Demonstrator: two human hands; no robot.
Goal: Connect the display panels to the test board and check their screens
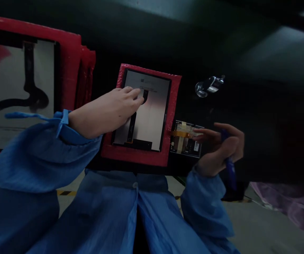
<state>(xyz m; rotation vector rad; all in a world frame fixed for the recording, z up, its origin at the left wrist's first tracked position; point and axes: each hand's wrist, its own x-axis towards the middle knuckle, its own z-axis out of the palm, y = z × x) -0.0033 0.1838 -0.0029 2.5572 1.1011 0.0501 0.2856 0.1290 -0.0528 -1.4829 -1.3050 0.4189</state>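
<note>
A display panel (153, 116) with a grey back and dark edges lies on a red padded sheet (141, 158) in front of me. My left hand (117, 109) rests palm down over the panel, its fingers stretched across the black ribbon cable (132, 127) and covering part of it; the thumb is hidden. To the right, my right hand (223, 146) is closed around a slim blue pen-like tool (230, 169), whose exact kind I cannot make out. Its outstretched fingertips are at a small circuit assembly (186, 144) with yellow tape and an orange flex strip.
At the left, a larger-looking panel (6, 81) with a black cable lies on a stack of red padded sheets (71, 67). A shiny metal object (210, 85) stands on the dark table beyond my right hand. Pinkish fabric (292, 201) shows at the lower right.
</note>
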